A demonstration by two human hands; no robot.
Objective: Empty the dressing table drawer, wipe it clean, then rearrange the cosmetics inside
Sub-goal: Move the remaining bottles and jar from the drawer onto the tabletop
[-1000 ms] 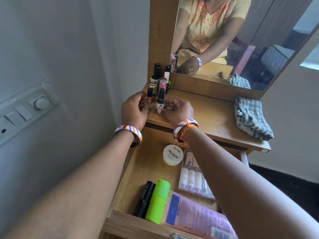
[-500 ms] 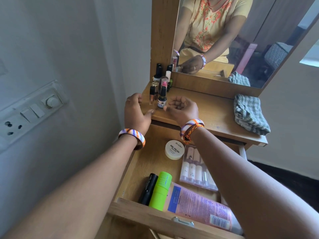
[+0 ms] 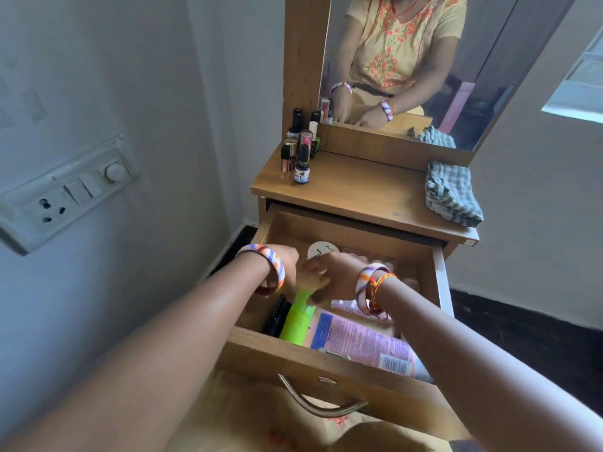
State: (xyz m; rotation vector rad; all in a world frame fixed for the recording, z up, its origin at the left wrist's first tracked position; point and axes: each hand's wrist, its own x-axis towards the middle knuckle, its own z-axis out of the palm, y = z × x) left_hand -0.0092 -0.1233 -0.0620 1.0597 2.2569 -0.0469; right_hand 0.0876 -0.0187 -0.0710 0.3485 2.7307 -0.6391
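Wooden and pulled well out, the drawer (image 3: 329, 360) hangs open below the desk (image 3: 359, 194), several cosmetics lying in it. The pink tube (image 3: 365, 340) lies beside the green stick (image 3: 295, 324), whose long axis runs from the drawer front up toward the hands. Both hands hover just over its far end. The right hand (image 3: 321, 278) seems nearer, fingertips at the cap; the left hand (image 3: 288, 265) is blurred. Whether either grip is clenched or released, I cannot tell.

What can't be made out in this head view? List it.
- Right hand grip on the green tube: motion-blurred.
- Left hand fingers: blurred.
- White jar label: partly hidden by hands.
- Clear case: behind right wrist, blurred.
- Pink tube: lower end hidden by the drawer front.
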